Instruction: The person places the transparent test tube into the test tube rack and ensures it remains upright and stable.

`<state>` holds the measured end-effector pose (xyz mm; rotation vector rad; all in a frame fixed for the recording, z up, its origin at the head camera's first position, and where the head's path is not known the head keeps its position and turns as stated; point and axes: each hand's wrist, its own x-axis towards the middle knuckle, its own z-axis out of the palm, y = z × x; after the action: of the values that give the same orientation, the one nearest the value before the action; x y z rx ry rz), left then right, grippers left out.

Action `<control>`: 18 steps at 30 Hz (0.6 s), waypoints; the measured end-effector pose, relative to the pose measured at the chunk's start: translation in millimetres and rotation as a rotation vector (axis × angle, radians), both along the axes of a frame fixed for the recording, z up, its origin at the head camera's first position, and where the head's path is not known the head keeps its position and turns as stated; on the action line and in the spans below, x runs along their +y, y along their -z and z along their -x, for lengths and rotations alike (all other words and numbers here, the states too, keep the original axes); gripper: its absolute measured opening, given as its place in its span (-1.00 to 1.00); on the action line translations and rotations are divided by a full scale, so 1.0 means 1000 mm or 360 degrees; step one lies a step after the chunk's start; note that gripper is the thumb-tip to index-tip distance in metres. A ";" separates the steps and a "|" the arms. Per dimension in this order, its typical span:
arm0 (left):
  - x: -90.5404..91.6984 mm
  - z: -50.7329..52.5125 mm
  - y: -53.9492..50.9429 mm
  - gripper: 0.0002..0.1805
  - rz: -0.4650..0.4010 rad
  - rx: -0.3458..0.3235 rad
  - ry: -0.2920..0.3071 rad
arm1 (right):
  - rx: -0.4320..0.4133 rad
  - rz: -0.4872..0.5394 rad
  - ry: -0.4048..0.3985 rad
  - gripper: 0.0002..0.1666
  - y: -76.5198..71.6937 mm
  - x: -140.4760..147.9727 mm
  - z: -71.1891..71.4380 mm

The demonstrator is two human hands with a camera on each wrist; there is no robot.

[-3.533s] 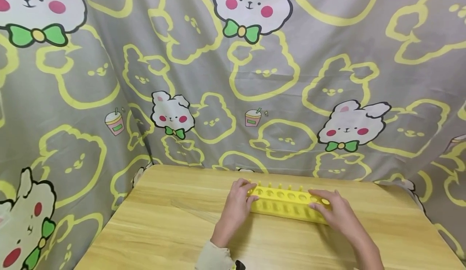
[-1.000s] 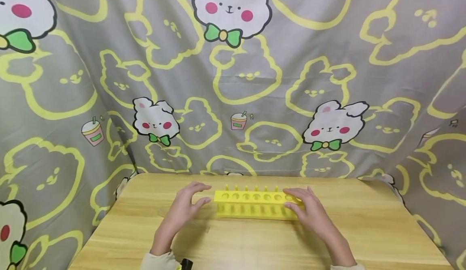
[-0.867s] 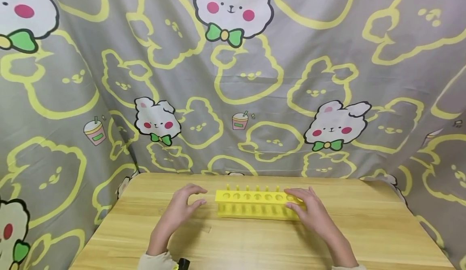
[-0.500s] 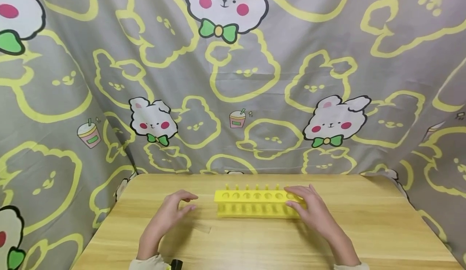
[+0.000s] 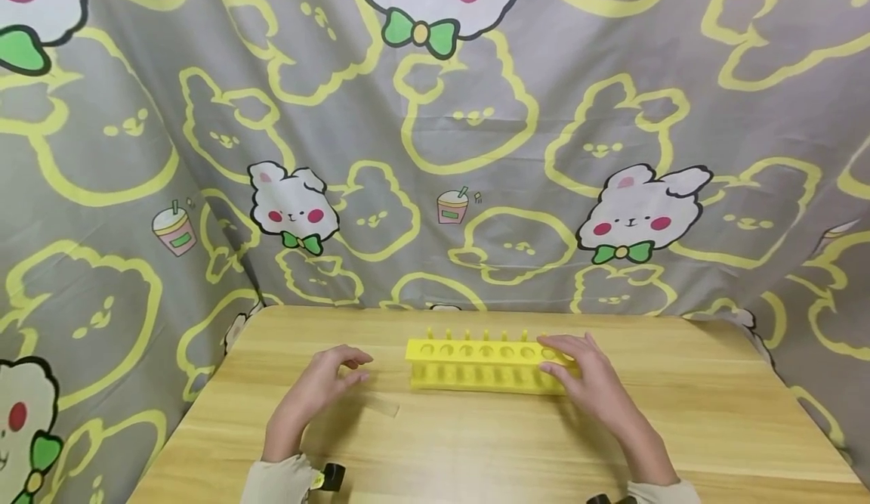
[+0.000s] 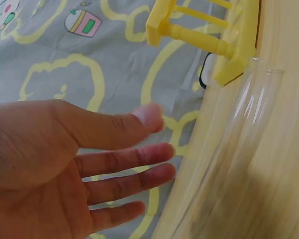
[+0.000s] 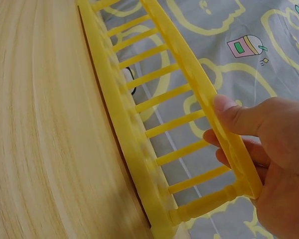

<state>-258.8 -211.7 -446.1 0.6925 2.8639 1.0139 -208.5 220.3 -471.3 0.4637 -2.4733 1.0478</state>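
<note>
A yellow test tube rack (image 5: 476,364) stands upright on the wooden table, with a row of round holes along its top and pegs at the back. My right hand (image 5: 591,375) grips the rack's right end; in the right wrist view the thumb lies on one side of the top bar and fingers curl behind it. My left hand (image 5: 322,383) hovers left of the rack, fingers loosely bent and holding nothing. Below it, clear tube-shaped glassware (image 6: 249,109) lies on the table, its rim near the rack's end; whether it is one test tube or more I cannot tell.
The wooden table (image 5: 462,443) runs back to a grey curtain (image 5: 381,111) printed with yellow outlines and white rabbits. This curtain hangs behind and at both sides. A black wrist device (image 5: 333,477) shows at the left sleeve.
Both hands held the rack at first, and it has shifted left and straightened. My left hand has since let go and moved left, away from it. The right hand keeps its grip.
</note>
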 end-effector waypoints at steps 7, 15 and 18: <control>0.000 0.001 0.004 -0.67 0.0104 0.0028 0.0065 | -0.0009 0.0002 0.0004 -0.53 0.000 0.002 0.000; 0.008 0.002 0.011 -0.58 0.0149 -0.0014 0.0081 | 0.0008 0.0009 -0.0007 -0.54 -0.001 0.002 0.001; 0.010 0.002 0.015 -0.59 0.0179 -0.0040 0.0051 | 0.0016 0.0014 -0.0009 -0.54 -0.001 0.000 0.002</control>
<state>-260.5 -201.5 -461.2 0.7087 2.8523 0.8436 -210.1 220.8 -470.2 0.4725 -2.4587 1.0558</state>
